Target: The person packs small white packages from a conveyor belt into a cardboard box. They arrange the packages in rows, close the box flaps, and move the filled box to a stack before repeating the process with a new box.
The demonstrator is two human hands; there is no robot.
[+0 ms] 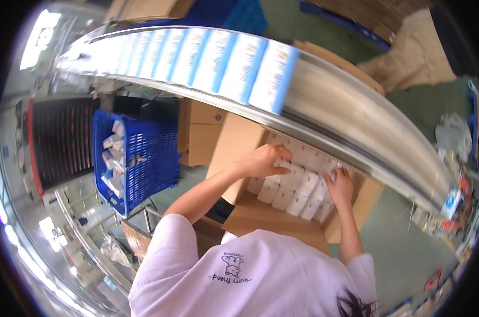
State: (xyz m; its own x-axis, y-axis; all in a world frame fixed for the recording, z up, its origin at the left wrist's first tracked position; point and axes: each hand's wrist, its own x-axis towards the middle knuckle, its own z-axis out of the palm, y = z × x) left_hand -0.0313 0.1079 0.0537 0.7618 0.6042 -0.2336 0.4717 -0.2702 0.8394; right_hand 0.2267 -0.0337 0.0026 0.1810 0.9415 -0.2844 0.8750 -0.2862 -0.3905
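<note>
White wrapped packs (291,182) stand in tight rows inside an open brown cardboard carton (274,219) in front of me. My left hand (271,160) is over the left part of the rows, its fingers bent and thumb held apart, with no pack seen in its grasp. At the right end of the rows is my right hand (340,186), thumb and fingers apart against the packs' upper edges. Whether its fingertips press on a pack is hard to make out. Past the carton, a line of white-and-blue packs (241,68) stands on a curved conveyor (345,105).
A blue plastic basket (149,164) holding loose packs is left of the carton. Carton flaps (369,203) stick out at the sides. Behind the conveyor are blue crates (245,18) and brown cardboard (408,50). A clear plastic bag (453,132) is at far right.
</note>
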